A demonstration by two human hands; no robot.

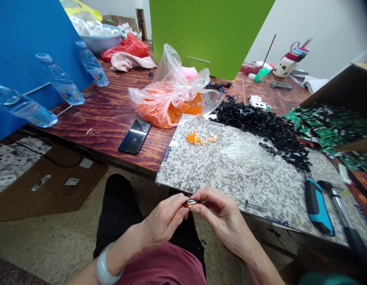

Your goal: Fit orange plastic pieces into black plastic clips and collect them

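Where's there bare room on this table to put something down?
The speckled board looks bare between the loose orange pieces and the right hand; so does the wood between phone and bottles. It's crowded at right: black pieces, green boards, blue tool, hammer.

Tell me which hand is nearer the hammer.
Right. The right hand is to the left of the hammer, not touching it; the left hand is farther left, beyond the right.

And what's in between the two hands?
In the head view, a small orange and dark piece sits between the left hand and the right hand, pinched by both.
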